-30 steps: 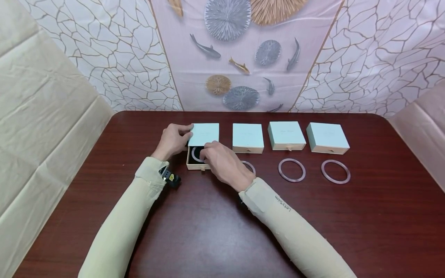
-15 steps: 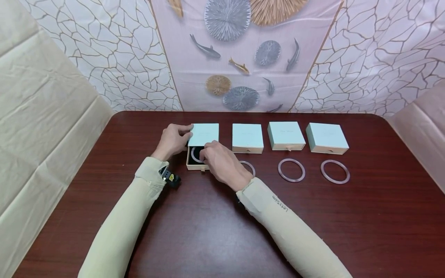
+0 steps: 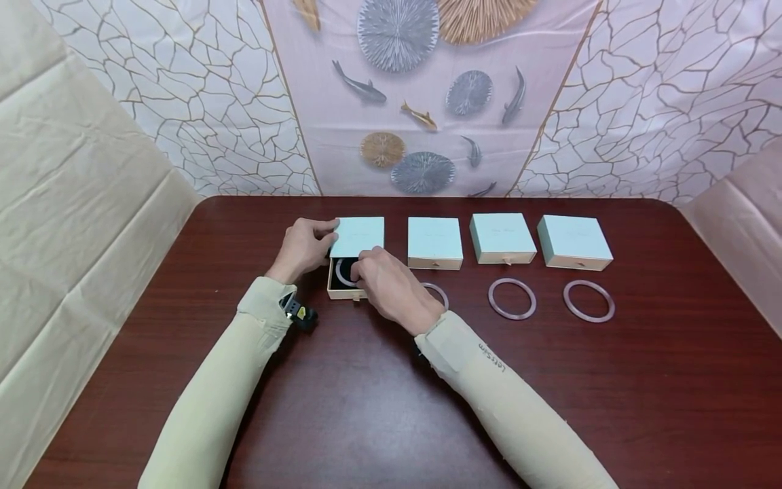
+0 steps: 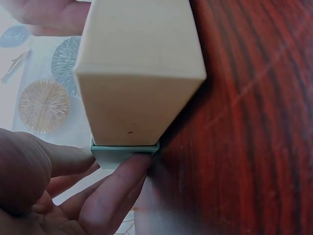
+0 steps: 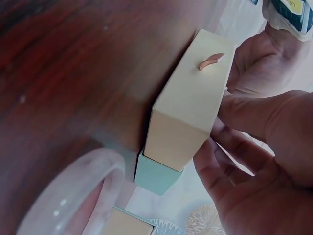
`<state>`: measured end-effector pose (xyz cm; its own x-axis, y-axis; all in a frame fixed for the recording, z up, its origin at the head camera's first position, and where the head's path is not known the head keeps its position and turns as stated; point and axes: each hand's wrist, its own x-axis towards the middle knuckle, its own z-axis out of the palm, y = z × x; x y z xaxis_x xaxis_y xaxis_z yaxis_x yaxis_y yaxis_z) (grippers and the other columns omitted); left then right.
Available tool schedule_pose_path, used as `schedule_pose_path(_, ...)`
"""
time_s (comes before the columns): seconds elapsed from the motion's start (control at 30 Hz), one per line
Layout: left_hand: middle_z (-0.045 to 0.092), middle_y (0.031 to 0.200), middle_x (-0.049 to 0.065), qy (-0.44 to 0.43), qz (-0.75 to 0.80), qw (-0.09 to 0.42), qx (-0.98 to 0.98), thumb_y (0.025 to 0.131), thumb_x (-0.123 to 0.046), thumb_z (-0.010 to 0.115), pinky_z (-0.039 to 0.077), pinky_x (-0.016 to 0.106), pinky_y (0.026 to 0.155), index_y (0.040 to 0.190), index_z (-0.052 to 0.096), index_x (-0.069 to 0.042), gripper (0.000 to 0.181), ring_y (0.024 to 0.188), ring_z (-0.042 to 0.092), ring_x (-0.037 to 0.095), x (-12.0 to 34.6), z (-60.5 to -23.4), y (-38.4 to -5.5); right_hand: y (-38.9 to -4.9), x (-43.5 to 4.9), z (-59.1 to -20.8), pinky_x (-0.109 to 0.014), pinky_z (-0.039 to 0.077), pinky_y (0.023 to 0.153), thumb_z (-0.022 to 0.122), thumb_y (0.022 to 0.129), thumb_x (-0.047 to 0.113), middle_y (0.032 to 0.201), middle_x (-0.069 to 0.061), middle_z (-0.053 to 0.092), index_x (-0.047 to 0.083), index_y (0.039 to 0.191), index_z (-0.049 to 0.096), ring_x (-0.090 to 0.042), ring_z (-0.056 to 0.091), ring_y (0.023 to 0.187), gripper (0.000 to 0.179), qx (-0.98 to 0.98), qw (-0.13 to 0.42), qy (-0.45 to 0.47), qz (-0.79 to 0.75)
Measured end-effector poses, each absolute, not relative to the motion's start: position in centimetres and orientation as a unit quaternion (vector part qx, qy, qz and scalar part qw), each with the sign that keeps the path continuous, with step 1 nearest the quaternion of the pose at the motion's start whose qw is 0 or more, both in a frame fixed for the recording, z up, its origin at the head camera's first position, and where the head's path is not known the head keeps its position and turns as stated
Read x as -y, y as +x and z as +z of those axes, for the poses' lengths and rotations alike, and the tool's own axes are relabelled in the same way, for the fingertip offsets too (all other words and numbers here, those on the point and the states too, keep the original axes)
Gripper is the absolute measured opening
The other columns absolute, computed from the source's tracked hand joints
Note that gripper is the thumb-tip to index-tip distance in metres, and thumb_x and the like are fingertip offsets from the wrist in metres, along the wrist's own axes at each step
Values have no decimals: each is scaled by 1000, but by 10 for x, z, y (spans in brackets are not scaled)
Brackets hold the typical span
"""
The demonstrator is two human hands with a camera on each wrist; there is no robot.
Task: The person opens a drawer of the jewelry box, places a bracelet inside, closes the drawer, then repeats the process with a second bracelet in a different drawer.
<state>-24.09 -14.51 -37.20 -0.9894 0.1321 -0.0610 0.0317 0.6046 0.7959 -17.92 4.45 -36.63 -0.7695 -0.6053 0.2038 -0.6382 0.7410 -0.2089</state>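
At the left end of the row, a mint-green jewellery box (image 3: 359,235) has its cream drawer (image 3: 345,294) pulled out toward me. My left hand (image 3: 302,248) grips the box's sleeve at its left side, thumb and fingers on it in the left wrist view. A pale lilac bangle (image 3: 340,275) lies in the drawer's black lining. Over the drawer's right part, my right hand (image 3: 391,288) is curled and pinches the bangle, though its fingertips are mostly hidden. The drawer's front with its ribbon tab (image 5: 210,62) shows in the right wrist view.
Three more mint boxes, one at centre (image 3: 436,239), another (image 3: 503,238) and the rightmost (image 3: 575,241), stand pushed in along the back. Bangles lie before them: one (image 3: 441,291) partly behind my right hand, another (image 3: 512,299), and the far-right one (image 3: 589,301).
My right wrist and forearm have shifted slightly left. Both hands otherwise stay at the box, and the drawer and the bangle in it look unmoved.
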Motion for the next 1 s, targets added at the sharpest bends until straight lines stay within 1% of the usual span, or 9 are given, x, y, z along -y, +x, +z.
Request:
schedule_pose_path(0.17,68,124,20,47,442,53,-894,106,-18,56,60,30,65,145,58,-18,39,70,67,31,145,-371,-241,-179,-45,-364,-26,55,81,68,95,1,94,-6,73,8,94,80,-25,67,94,14,928,72,340,134)
schedule_pose_path(0.3,69,118,20,46,440,53,-895,106,-18,56,59,29,65,145,59,-18,39,67,66,25,145,-371,-242,-178,-44,-361,-25,54,80,68,95,2,92,-5,72,9,94,80,-24,67,93,13,927,77,343,131)
schedule_pose_path(0.37,68,119,20,45,440,54,-895,106,-18,56,59,30,65,145,59,-17,39,65,66,21,145,-371,-242,-177,-44,-359,-25,53,80,69,95,2,93,-4,72,9,95,80,-24,66,94,13,928,75,341,132)
schedule_pose_path(0.4,68,123,20,44,440,54,-895,106,-18,57,59,29,65,145,59,-17,39,64,66,18,145,-371,-242,-176,-43,-359,-25,53,79,69,95,2,93,-4,72,10,94,80,-24,66,94,14,928,74,341,132)
schedule_pose_path(0.53,67,130,18,42,440,54,-895,105,-17,57,59,28,65,144,60,-17,39,64,66,18,144,-372,-242,-172,-42,-357,-25,51,74,67,93,-1,87,-2,69,12,88,78,-22,63,92,18,928,73,340,136)
schedule_pose_path(0.63,68,125,19,42,440,54,-895,105,-17,57,61,31,66,144,60,-17,38,65,65,20,144,-373,-242,-171,-42,-357,-25,50,72,66,93,-3,83,-1,67,13,83,76,-21,62,90,21,925,76,344,140)
schedule_pose_path(0.77,68,115,22,43,441,56,-895,106,-17,56,61,33,69,144,60,-17,38,66,66,21,145,-373,-242,-170,-43,-355,-26,51,73,67,93,-2,85,-1,67,12,84,75,-19,64,88,18,923,63,348,149)
schedule_pose_path(0.9,68,126,20,42,441,54,-895,105,-17,57,61,31,68,144,59,-16,39,66,67,17,145,-373,-242,-168,-43,-353,-27,52,72,70,92,2,90,-2,68,11,88,75,-16,64,84,11,927,31,338,160)
schedule_pose_path(1.0,67,132,17,40,440,52,-896,105,-17,57,61,29,67,144,59,-16,39,69,69,16,145,-373,-243,-167,-43,-353,-28,52,70,70,91,1,89,-2,68,11,87,75,-15,64,81,12,929,17,331,163)
